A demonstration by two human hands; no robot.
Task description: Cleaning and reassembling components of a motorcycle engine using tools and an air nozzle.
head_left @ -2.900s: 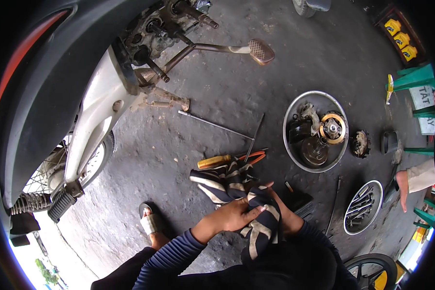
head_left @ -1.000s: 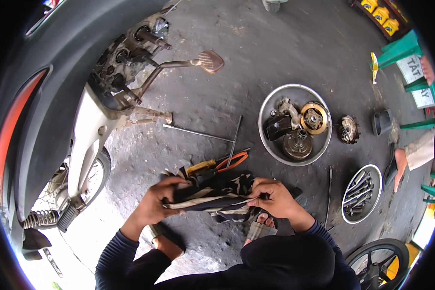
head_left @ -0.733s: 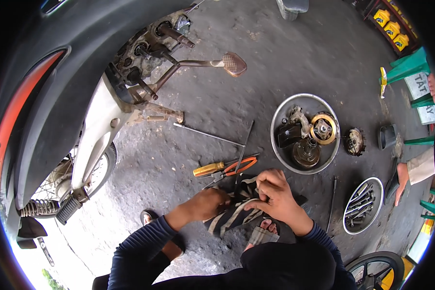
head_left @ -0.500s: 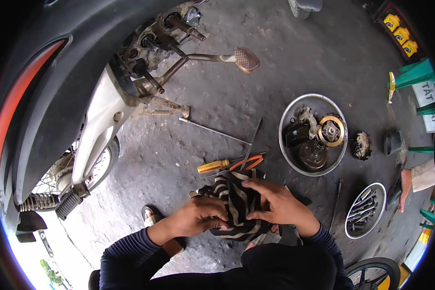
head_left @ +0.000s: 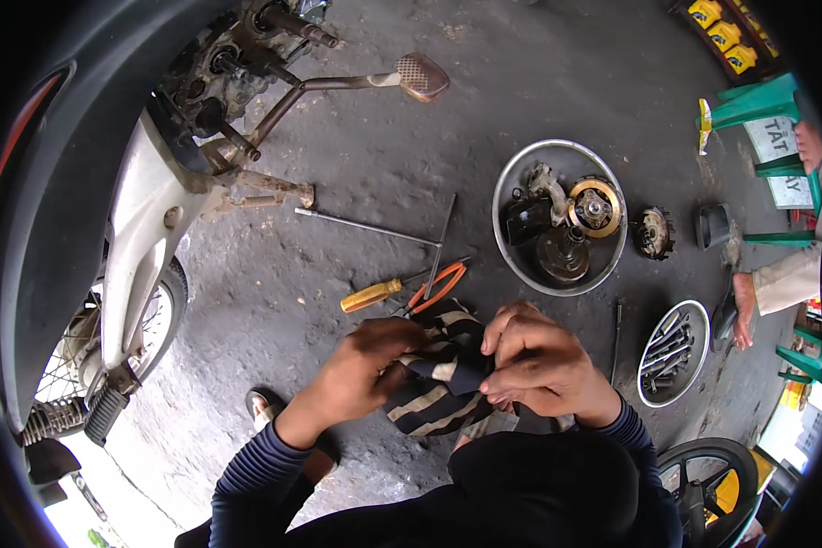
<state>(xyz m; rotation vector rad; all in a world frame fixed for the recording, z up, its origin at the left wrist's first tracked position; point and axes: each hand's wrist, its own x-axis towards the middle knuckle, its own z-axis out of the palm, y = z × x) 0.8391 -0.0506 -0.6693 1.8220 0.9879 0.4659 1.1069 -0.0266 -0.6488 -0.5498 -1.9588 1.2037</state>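
Note:
A black cloth with beige stripes [head_left: 438,411] is bunched up in front of my body. My left hand [head_left: 358,373] is closed on its left side, the fingertips partly covered by folds. On the other side my right hand [head_left: 550,361] pinches the cloth between thumb and fingers. A dark fold is stretched between both hands. Just beyond the cloth lie a screwdriver with a yellow handle [head_left: 371,296] and orange-handled pliers [head_left: 442,289]. Long thin metal rods [head_left: 367,228] lie on the ground past them, one crossing near the pliers.
At left stands a motorcycle with its engine side opened and a pedal [head_left: 422,77] jutting out. A round metal basin [head_left: 497,239] holds greasy parts; a toothed part [head_left: 654,234] lies beside it. Nearer is a tray of sockets and wrenches [head_left: 644,388]. Another person's hand [head_left: 744,310] is at right.
My right hand has gone from spread fingers to a pinch on the cloth. The left hand has also closed on it, and the cloth is lifted and pulled between them. The view has shifted.

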